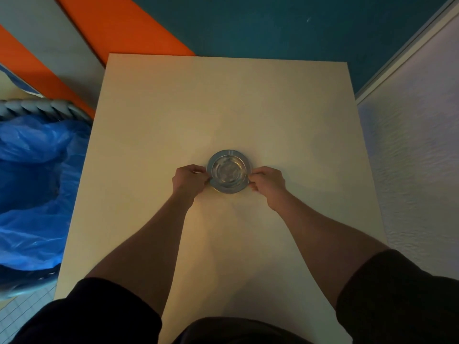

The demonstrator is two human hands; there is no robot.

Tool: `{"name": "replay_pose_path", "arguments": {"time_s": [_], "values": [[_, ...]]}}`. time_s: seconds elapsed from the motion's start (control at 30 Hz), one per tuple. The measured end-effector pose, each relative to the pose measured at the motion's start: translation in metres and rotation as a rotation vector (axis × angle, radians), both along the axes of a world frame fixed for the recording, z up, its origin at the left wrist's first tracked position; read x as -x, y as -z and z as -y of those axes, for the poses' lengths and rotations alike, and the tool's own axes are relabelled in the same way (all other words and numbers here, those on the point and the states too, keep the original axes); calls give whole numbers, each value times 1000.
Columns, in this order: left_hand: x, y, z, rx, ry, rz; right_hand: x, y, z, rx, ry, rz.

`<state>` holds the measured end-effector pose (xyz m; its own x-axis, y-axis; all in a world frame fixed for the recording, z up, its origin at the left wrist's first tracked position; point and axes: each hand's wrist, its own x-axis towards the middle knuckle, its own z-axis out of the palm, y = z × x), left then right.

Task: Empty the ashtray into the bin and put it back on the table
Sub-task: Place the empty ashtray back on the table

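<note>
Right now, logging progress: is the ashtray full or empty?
Looks empty: the ashtray shows a bare, shiny bowl, upright on the table.

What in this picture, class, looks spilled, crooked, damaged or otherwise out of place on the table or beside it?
Nothing stands out. The round silver metal ashtray sits level on the pale square table, pinched at its rim by the left hand and right hand. No ash shows on the tabletop. The bin with the blue plastic liner stands left of the table.

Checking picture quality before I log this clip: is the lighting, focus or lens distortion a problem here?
Head view: dim, warm light; the table shows only soft shadows; faint glare in the ashtray bowl, held by the left hand and right hand; wide-angle lens splays the table edges; the bin at the left edge looks slightly blurred.
</note>
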<state>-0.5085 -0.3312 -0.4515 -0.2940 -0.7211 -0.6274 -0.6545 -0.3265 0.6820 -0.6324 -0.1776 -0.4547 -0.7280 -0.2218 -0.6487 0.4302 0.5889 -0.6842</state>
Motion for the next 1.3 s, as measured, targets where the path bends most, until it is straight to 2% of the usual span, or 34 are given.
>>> {"name": "replay_pose_path", "arguments": {"time_s": [1.3], "values": [[9,1,6,-5,0,45,4,8,3,2,49,-9]]}}
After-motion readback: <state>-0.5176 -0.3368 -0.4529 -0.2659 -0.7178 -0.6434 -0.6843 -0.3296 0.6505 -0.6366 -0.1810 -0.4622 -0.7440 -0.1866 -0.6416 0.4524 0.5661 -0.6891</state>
